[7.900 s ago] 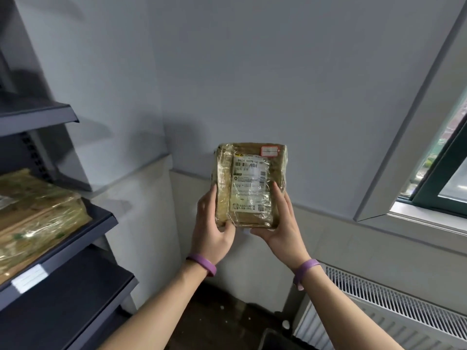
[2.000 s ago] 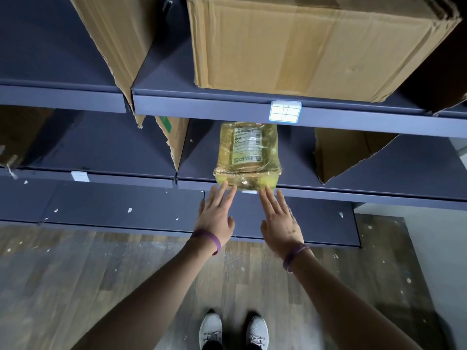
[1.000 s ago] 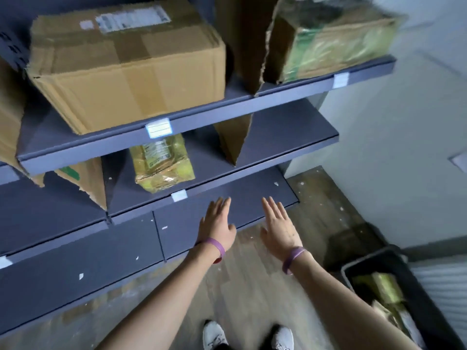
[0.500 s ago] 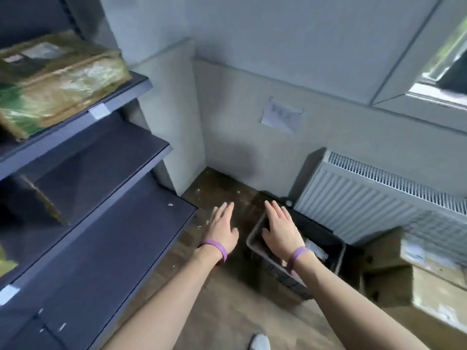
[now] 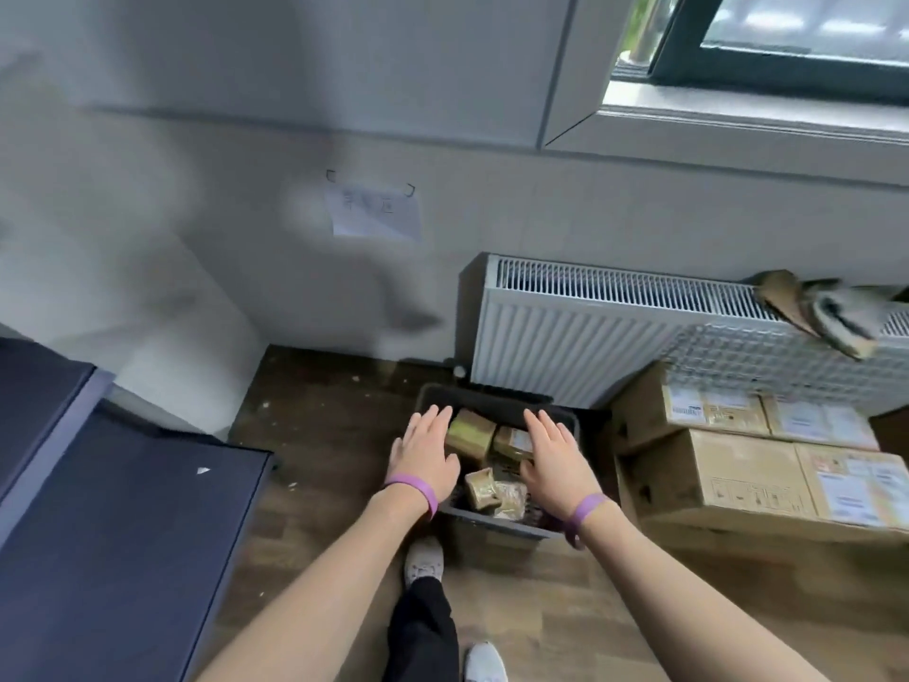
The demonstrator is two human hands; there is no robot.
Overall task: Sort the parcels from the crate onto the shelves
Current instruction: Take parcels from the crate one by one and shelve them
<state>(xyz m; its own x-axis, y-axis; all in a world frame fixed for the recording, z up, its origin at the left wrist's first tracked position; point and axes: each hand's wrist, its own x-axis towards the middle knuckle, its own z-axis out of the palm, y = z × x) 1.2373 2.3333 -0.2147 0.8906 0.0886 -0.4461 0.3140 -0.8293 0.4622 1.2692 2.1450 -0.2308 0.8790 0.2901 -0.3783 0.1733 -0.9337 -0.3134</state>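
Your left hand and right hand hover spread and empty over the crate at twelve o'clock, looks like fetching, so reach in, grip one parcel, then the shelves at nine.

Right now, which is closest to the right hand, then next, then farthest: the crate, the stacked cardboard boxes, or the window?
1. crate: on the floor, right under the right hand.
2. stacked cardboard boxes: just to the right of the crate, in front of the radiator.
3. window: high up at the top right, above the radiator.
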